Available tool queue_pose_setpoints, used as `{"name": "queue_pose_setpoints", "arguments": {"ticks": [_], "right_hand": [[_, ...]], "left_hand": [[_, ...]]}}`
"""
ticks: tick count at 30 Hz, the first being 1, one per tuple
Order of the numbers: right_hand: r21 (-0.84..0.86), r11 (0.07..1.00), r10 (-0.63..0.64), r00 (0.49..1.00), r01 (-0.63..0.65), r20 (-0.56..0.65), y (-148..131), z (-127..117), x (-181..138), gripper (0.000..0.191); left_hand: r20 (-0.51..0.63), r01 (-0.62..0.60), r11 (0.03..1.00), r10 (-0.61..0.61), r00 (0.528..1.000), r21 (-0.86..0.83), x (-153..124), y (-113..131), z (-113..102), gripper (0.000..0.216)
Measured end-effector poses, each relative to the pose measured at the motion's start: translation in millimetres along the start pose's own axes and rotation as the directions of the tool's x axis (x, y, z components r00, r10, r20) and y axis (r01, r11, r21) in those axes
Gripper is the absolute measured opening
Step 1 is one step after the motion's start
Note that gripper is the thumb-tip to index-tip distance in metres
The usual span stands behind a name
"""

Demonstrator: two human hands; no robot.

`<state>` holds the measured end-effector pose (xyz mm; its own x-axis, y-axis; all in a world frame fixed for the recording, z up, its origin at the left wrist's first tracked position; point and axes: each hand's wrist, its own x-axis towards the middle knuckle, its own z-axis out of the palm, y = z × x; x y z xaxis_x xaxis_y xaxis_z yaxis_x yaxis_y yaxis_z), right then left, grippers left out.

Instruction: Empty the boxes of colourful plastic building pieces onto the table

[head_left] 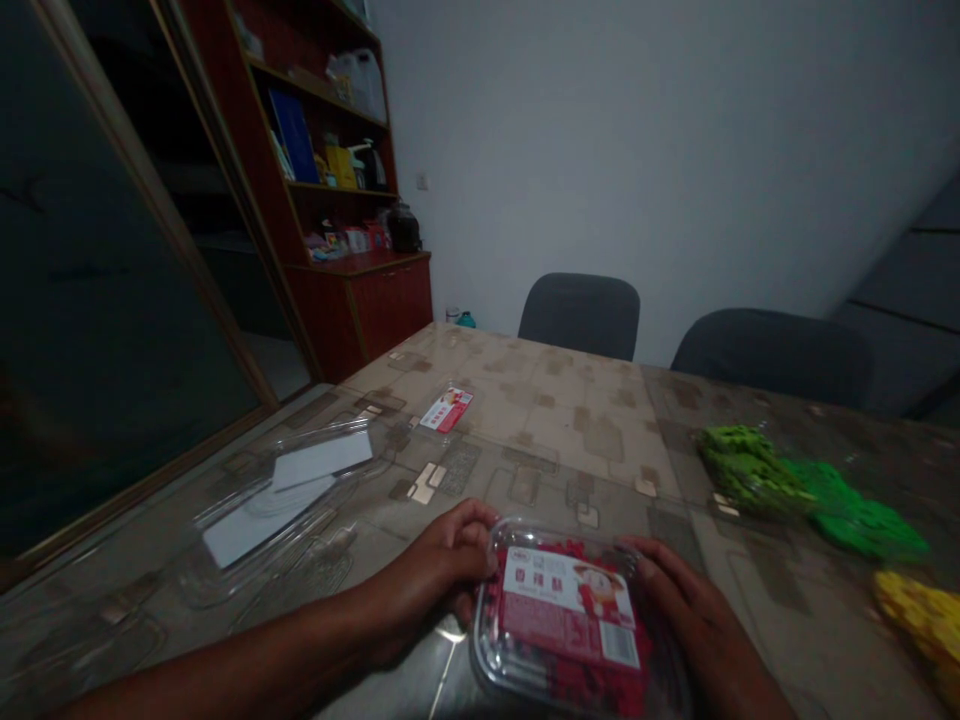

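Observation:
A clear plastic box (570, 620) with a red-and-white label holds small red pieces and rests on the table near the front edge. My left hand (442, 570) curls around the box's left side with fingers closed on its rim. At the box's right side, my right hand (690, 610) grips the edge. Both hands hold the same box between them.
The patterned table (555, 420) also carries an open clear plastic box with white cards (285, 490) at the left, a small red label (448, 409), green pieces (795, 485) and yellow pieces (919, 615) at the right. Two grey chairs (581, 312) stand behind; a wooden shelf (330, 180) is at the back left.

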<state>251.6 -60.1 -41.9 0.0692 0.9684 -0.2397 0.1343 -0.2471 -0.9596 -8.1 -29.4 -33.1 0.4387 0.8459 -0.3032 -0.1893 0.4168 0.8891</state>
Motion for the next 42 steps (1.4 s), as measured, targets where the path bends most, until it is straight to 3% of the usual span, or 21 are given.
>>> {"name": "queue_pose_setpoints", "arguments": {"ticks": [5, 11, 16, 22, 27, 31, 36, 42], "right_hand": [[-0.089, 0.993, -0.084, 0.996, 0.080, -0.043, 2, -1, 1, 0.050], [0.024, 1.000, -0.019, 1.000, 0.018, 0.023, 7, -1, 6, 0.054], [0.127, 0.989, 0.066, 0.995, -0.074, 0.069, 9, -4, 9, 0.059], [0.077, 0.997, 0.008, 1.000, -0.009, 0.019, 9, -4, 9, 0.054], [-0.006, 1.000, -0.004, 1.000, 0.004, 0.015, 8, -8, 11, 0.055], [0.050, 0.998, 0.030, 0.999, -0.031, 0.011, 4, -3, 6, 0.053], [0.181, 0.979, 0.087, 0.996, -0.092, 0.033, -4, 9, -1, 0.049], [0.099, 0.994, 0.045, 0.998, -0.040, -0.046, -7, 12, 3, 0.045]], "left_hand": [[-0.023, -0.030, 0.999, 0.030, 0.999, -0.036, -3, -4, -1, 0.032], [-0.019, 0.018, 0.997, -0.020, 1.000, -0.077, 1, -5, -4, 0.031], [0.081, 0.139, 0.979, -0.128, 0.988, -0.151, 4, -3, -15, 0.040], [0.139, 0.155, 0.987, -0.147, 0.979, -0.046, 0, 11, -18, 0.036], [0.061, 0.067, 0.994, -0.072, 0.996, 0.083, 6, 9, -11, 0.040], [-0.020, 0.000, 0.988, 0.003, 1.000, 0.156, 12, 3, -6, 0.039], [-0.088, 0.040, 0.997, -0.034, 0.996, 0.065, 13, 1, -3, 0.030], [-0.104, 0.033, 0.999, -0.033, 0.994, -0.003, 8, -6, 2, 0.026]]}}
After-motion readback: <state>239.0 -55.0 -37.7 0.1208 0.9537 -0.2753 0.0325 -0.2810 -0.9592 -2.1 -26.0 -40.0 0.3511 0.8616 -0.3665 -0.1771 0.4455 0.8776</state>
